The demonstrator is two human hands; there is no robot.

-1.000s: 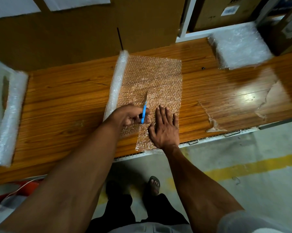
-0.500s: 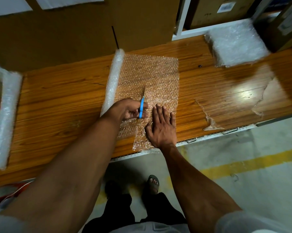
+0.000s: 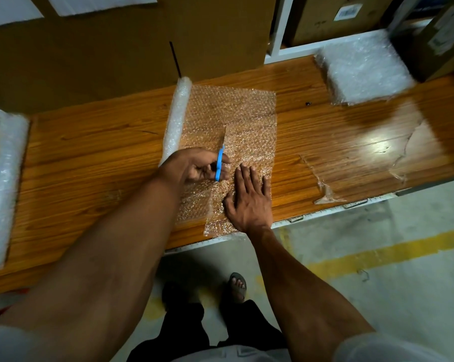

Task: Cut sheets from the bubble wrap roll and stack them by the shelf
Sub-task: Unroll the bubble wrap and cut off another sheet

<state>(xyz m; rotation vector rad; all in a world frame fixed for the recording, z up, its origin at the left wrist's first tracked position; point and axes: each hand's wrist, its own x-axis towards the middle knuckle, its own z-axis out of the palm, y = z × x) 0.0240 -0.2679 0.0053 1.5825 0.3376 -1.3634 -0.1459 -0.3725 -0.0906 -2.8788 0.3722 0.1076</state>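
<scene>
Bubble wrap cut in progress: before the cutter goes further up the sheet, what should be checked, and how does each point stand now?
1. Left hand grips the blue cutter: ok.
2. Right hand lies flat on the bubble wrap sheet, to the right of the cut line: ok.
3. Right hand's fingers out of the blade's path: ok, though close beside the cutter.
4. Uncut sheet ahead lies flat on the table: ok.
5. Bubble wrap roll lies left of the cut line: ok.
6. Blade meets the wrap: cannot tell, too small.
7. Stack of cut sheets sits by the shelf: ok.
</scene>
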